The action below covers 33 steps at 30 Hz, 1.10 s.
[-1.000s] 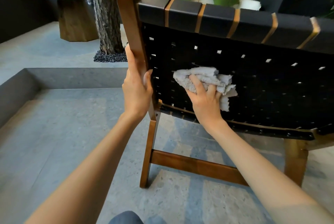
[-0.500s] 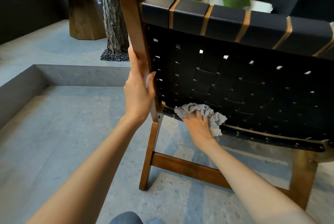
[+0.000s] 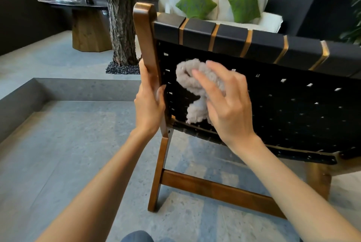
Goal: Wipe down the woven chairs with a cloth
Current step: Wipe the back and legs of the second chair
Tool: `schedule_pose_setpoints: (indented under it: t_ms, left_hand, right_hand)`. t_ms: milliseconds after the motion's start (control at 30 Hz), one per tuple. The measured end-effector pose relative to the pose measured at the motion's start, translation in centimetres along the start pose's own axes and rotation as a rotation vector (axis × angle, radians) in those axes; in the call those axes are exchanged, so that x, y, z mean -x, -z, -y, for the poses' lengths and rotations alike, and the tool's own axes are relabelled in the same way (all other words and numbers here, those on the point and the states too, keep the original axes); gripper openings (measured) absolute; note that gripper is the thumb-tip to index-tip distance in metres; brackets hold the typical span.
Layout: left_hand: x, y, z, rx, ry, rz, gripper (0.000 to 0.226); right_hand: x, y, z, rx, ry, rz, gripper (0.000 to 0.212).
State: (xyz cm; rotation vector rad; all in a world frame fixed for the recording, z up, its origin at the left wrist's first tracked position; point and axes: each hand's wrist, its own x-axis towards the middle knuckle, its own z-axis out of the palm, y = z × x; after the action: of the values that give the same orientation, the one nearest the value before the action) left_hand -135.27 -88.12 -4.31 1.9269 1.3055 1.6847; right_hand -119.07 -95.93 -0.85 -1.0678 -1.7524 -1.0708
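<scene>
A woven chair (image 3: pixel 293 105) with black webbing and a brown wooden frame stands in front of me, its back towards me. My left hand (image 3: pixel 149 109) grips the left wooden upright of the backrest. My right hand (image 3: pixel 226 101) holds a bunched grey cloth (image 3: pixel 195 89) against the upper left part of the black webbing, fingers spread over it and blurred by motion. Part of the cloth hangs down below my palm.
A tree trunk (image 3: pixel 121 17) ringed by dark pebbles rises behind the chair. A dark round table (image 3: pixel 78 5) on a wooden base stands at the far left. A white sofa with two green cushions (image 3: pixel 196 1) lies beyond. A low grey stone step (image 3: pixel 58 87) borders the floor at left.
My right hand has carried the cloth from the bottom edge of the woven back up to its upper left part. My left hand keeps its hold on the upright.
</scene>
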Motion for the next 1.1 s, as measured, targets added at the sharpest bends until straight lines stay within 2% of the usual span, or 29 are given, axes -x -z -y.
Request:
schedule_pose_setpoints:
  t_ms: [100,200,267,367,467,600,667,833,900,1000,1100]
  left_hand:
    - [-0.1,-0.1,0.1,0.003,-0.007,0.001,0.079]
    - [-0.2,-0.2,0.3,0.002,-0.008,0.001,0.079]
    - [-0.2,-0.3,0.4,0.002,-0.014,-0.006,0.079]
    - [-0.2,-0.2,0.5,0.0,-0.034,-0.009,0.079]
    - [-0.2,-0.3,0.5,-0.003,-0.034,-0.015,0.08]
    - [-0.3,-0.3,0.6,0.011,-0.041,-0.012,0.081]
    - [-0.3,-0.3,0.7,0.011,-0.037,-0.011,0.08]
    - [-0.2,-0.3,0.7,0.024,-0.024,0.003,0.079]
    - [-0.3,-0.3,0.8,0.022,-0.023,0.004,0.08]
    - [-0.2,-0.4,0.9,0.025,-0.027,0.014,0.081]
    - [-0.3,-0.5,1.0,0.032,-0.028,0.005,0.081]
  right_hand:
    - [-1.6,-2.3,-1.1,0.22,0.031,-0.139,0.042]
    - [-1.9,-4.8,-2.2,0.406,0.079,-0.174,0.042]
    - [-1.7,-5.5,-2.4,0.409,0.071,-0.123,0.039]
    - [-1.0,-5.9,-2.7,0.437,0.115,-0.019,0.045]
    - [-0.6,-6.4,-2.6,0.43,0.163,-0.041,0.034]
    - [0.0,-7.8,-1.1,0.239,0.164,-0.082,0.04]
    - [2.0,-9.6,-1.0,0.261,0.191,0.044,0.022]
    - [9.3,-13.3,-0.5,0.219,0.107,0.358,0.042]
    - [12.2,-13.5,-0.1,0.206,0.091,0.542,0.054]
    - [14.3,-14.4,1.0,0.085,-0.051,0.755,0.073]
    - [13.4,-14.1,2.2,0.059,-0.169,0.897,0.073]
